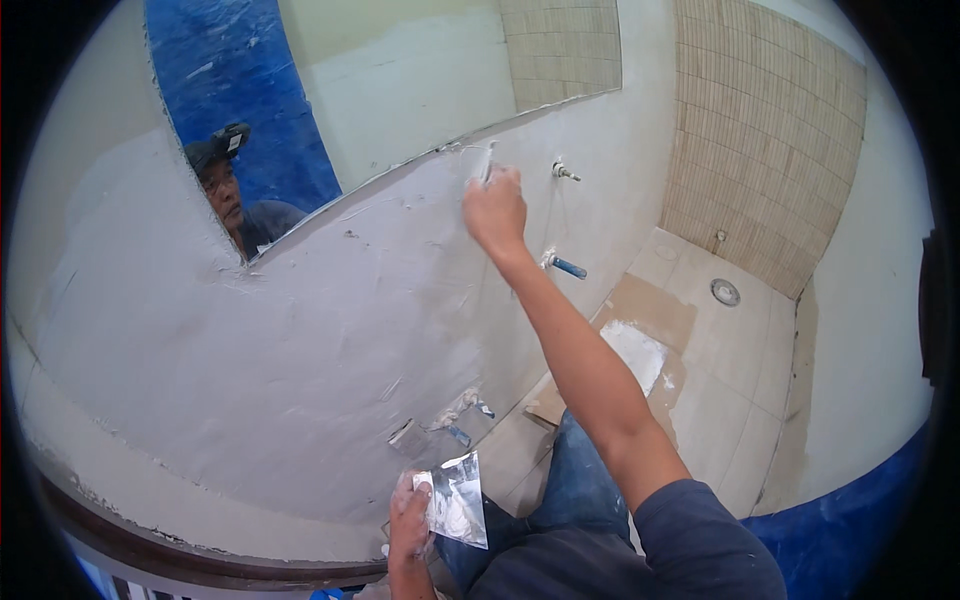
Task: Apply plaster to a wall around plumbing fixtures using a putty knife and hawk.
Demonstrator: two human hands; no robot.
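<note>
My right hand (495,212) is stretched out to the wall, its fingers closed round a small putty knife (489,162). The narrow, whitish blade is at the wall just below the mirror's lower edge; most of the handle is hidden in the fist. Low down, near my thighs, my left hand (408,512) grips a wide, shiny metal plate (458,500) by its left side. White putty is smeared on that plate. Grey-white, uneven plaster covers the wall (290,350), with streaks and small lumps showing. The mirror (410,90) has a ragged, putty-marked lower edge.
Right of my right hand, a metal pipe stub (567,172) and a blue-capped pipe (568,267) jut from the wall. Lower, blue-ended pipes (484,409) stick out beside a wall box (408,437). Cardboard (650,308) lies on the tiled floor near a round drain (725,292).
</note>
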